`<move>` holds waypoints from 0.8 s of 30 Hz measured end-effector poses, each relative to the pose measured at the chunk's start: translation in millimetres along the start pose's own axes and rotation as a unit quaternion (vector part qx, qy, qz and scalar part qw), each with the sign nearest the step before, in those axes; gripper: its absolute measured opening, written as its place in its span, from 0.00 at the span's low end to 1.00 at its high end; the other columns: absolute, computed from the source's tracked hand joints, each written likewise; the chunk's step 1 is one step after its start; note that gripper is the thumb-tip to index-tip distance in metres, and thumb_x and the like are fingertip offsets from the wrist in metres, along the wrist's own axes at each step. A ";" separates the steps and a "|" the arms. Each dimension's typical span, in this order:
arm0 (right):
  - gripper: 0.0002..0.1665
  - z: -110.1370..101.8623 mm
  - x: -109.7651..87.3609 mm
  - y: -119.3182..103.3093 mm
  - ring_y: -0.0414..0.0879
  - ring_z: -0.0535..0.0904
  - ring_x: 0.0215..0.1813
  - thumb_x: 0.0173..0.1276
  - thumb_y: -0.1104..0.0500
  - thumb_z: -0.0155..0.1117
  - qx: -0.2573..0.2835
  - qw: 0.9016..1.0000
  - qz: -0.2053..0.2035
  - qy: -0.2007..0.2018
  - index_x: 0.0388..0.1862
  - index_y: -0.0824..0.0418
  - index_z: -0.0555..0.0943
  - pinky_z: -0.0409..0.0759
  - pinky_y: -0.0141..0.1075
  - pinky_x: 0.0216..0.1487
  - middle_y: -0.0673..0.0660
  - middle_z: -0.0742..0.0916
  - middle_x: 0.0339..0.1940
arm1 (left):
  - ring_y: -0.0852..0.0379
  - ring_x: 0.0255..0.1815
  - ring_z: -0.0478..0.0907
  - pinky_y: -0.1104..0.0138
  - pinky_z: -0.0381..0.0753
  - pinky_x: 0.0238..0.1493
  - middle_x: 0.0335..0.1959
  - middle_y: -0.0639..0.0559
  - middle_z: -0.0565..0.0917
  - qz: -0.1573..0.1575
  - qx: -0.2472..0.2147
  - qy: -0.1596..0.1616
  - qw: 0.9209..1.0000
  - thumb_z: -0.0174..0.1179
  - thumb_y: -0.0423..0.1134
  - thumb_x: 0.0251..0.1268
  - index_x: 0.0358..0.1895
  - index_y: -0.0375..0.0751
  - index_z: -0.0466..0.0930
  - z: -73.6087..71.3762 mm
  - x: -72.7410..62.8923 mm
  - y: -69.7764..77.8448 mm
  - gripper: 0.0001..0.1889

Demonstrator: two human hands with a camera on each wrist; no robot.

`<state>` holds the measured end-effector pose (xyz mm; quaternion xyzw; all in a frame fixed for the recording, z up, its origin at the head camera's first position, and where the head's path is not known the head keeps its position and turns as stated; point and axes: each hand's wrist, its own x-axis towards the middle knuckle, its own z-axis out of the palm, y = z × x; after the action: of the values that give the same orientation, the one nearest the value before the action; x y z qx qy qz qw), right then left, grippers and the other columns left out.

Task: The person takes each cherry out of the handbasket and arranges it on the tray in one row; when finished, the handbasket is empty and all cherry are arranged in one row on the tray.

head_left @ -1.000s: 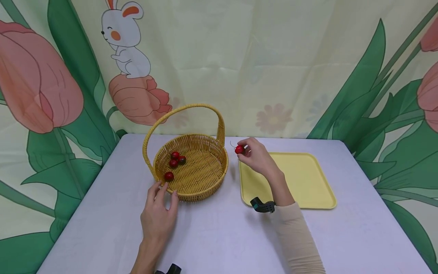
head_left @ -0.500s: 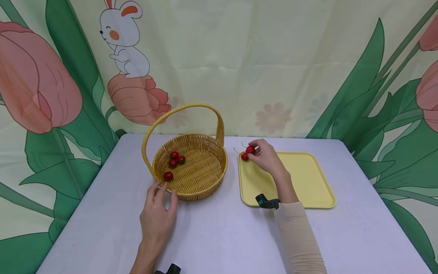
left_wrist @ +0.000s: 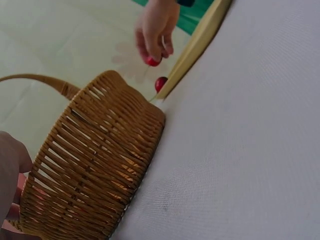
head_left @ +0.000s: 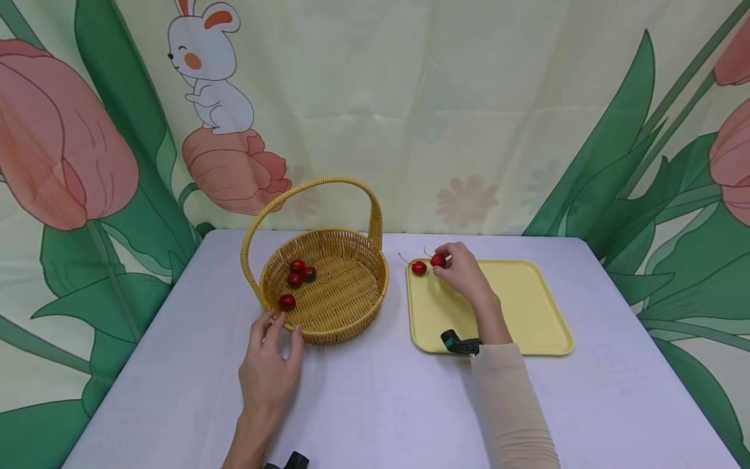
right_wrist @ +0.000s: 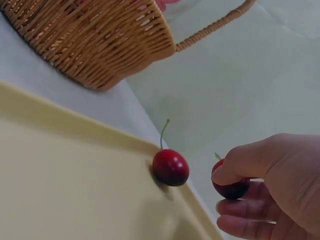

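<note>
Loose cherry (head_left: 418, 268) now down in tray (head_left: 527, 306) far-left corner; your right hand (head_left: 461, 270), shifted rightward, pinches second cherry (head_left: 437, 260) by far edge. One apparently placed, one unreleased. Your left hand (head_left: 271, 368) relaxed, touching basket (head_left: 334, 337) rim.

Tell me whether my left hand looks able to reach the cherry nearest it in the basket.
Probably yes. Your left hand is at the near edge of the basket, and that cherry lies just inside the rim; only the woven wall stands between, and the handle seems out of the way.
</note>
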<state>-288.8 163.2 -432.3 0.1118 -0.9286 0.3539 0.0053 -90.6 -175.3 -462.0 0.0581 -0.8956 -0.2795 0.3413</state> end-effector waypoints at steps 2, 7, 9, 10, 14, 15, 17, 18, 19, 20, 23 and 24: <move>0.23 0.4 0.5 2.0 0.57 0.79 0.49 0.66 0.62 0.64 -0.003 1.000 0.006 -0.004 0.59 0.70 0.77 0.79 0.47 0.53 0.67 0.78 0.55 | 0.39 0.50 0.84 0.47 0.86 0.34 0.60 0.38 0.79 0.001 0.000 0.001 1.000 0.63 0.40 0.64 0.56 0.31 0.82 -0.2 0.0 0.6 0.21; 0.24 2.8 1.9 8.2 0.57 0.79 0.50 0.66 0.62 0.65 -0.011 1.000 0.019 -0.016 0.59 0.71 0.76 0.79 0.48 0.55 0.68 0.78 0.56 | 0.39 0.50 0.85 0.47 0.86 0.34 0.61 0.38 0.78 0.001 0.000 0.001 1.000 0.63 0.40 0.65 0.56 0.30 0.82 -0.1 0.2 0.6 0.21; 0.24 4.2 2.1 10.3 0.57 0.79 0.50 0.67 0.62 0.65 -0.010 0.999 0.026 -0.022 0.59 0.71 0.76 0.79 0.48 0.55 0.68 0.78 0.56 | 0.39 0.50 0.85 0.47 0.86 0.34 0.61 0.38 0.78 0.000 0.001 -0.001 1.000 0.62 0.41 0.65 0.57 0.31 0.82 0.0 0.4 0.5 0.21; 0.24 4.9 2.0 11.3 0.58 0.79 0.51 0.67 0.62 0.65 -0.008 0.999 0.029 -0.026 0.60 0.71 0.76 0.79 0.48 0.55 0.68 0.78 0.56 | 0.39 0.50 0.85 0.47 0.86 0.34 0.61 0.38 0.78 0.000 0.002 -0.003 1.000 0.62 0.41 0.65 0.57 0.31 0.82 0.0 0.4 0.7 0.21; 0.24 7.6 1.7 13.8 0.57 0.79 0.51 0.68 0.62 0.64 -0.010 0.999 0.033 -0.033 0.60 0.71 0.76 0.79 0.47 0.54 0.68 0.79 0.57 | 0.39 0.50 0.85 0.48 0.86 0.35 0.61 0.38 0.78 -0.004 0.006 -0.007 1.000 0.62 0.41 0.66 0.57 0.31 0.82 0.0 0.1 0.8 0.21; 0.24 8.2 1.8 14.7 0.57 0.79 0.51 0.68 0.62 0.64 -0.013 0.999 0.032 -0.033 0.60 0.71 0.76 0.79 0.46 0.54 0.68 0.79 0.57 | 0.39 0.50 0.85 0.48 0.86 0.35 0.61 0.38 0.78 -0.004 0.006 -0.008 1.000 0.62 0.41 0.66 0.57 0.31 0.82 0.0 -0.1 0.8 0.21; 0.24 9.1 1.9 16.0 0.56 0.78 0.51 0.68 0.62 0.64 -0.016 0.999 0.031 -0.032 0.60 0.71 0.76 0.79 0.46 0.53 0.68 0.79 0.56 | 0.39 0.50 0.85 0.48 0.86 0.34 0.61 0.38 0.78 -0.004 0.005 -0.007 1.000 0.63 0.41 0.65 0.57 0.31 0.82 0.3 -0.4 0.5 0.21; 0.24 9.5 2.1 16.7 0.56 0.78 0.50 0.68 0.62 0.64 -0.018 0.999 0.030 -0.033 0.60 0.72 0.76 0.79 0.46 0.53 0.68 0.79 0.56 | 0.39 0.50 0.85 0.48 0.86 0.34 0.61 0.38 0.78 -0.004 0.004 -0.006 1.000 0.63 0.41 0.65 0.57 0.31 0.82 0.4 -0.5 0.5 0.21; 0.24 9.9 2.0 17.2 0.56 0.78 0.50 0.68 0.62 0.64 -0.018 0.999 0.030 -0.033 0.60 0.72 0.76 0.78 0.46 0.53 0.68 0.79 0.56 | 0.39 0.50 0.85 0.48 0.86 0.34 0.61 0.38 0.78 -0.004 0.004 -0.006 1.000 0.63 0.41 0.65 0.57 0.31 0.82 0.5 -0.5 0.5 0.21; 0.24 10.4 2.4 18.3 0.56 0.78 0.50 0.68 0.62 0.64 -0.019 0.999 0.030 -0.034 0.60 0.72 0.76 0.79 0.47 0.54 0.68 0.80 0.56 | 0.39 0.50 0.85 0.48 0.86 0.34 0.61 0.38 0.78 -0.004 0.003 -0.006 1.000 0.63 0.41 0.65 0.57 0.31 0.82 0.6 -0.5 0.5 0.21; 0.25 11.6 3.0 20.1 0.56 0.78 0.51 0.68 0.61 0.64 -0.019 0.999 0.034 -0.038 0.61 0.72 0.76 0.79 0.47 0.54 0.69 0.79 0.56 | 0.39 0.50 0.85 0.48 0.86 0.34 0.61 0.38 0.78 -0.003 0.002 -0.005 1.000 0.63 0.41 0.65 0.57 0.31 0.82 0.7 -0.3 0.6 0.21; 0.25 12.0 3.2 20.6 0.56 0.78 0.51 0.68 0.61 0.64 -0.020 0.998 0.035 -0.039 0.61 0.72 0.75 0.79 0.48 0.55 0.69 0.79 0.56 | 0.39 0.50 0.85 0.48 0.86 0.34 0.61 0.38 0.78 -0.003 0.002 -0.005 1.000 0.63 0.41 0.65 0.57 0.31 0.82 0.7 -0.2 0.7 0.21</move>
<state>-295.4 169.5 -454.5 0.0932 -0.9382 0.3309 -0.0407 -90.8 -174.4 -462.2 0.0599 -0.8975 -0.2790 0.3362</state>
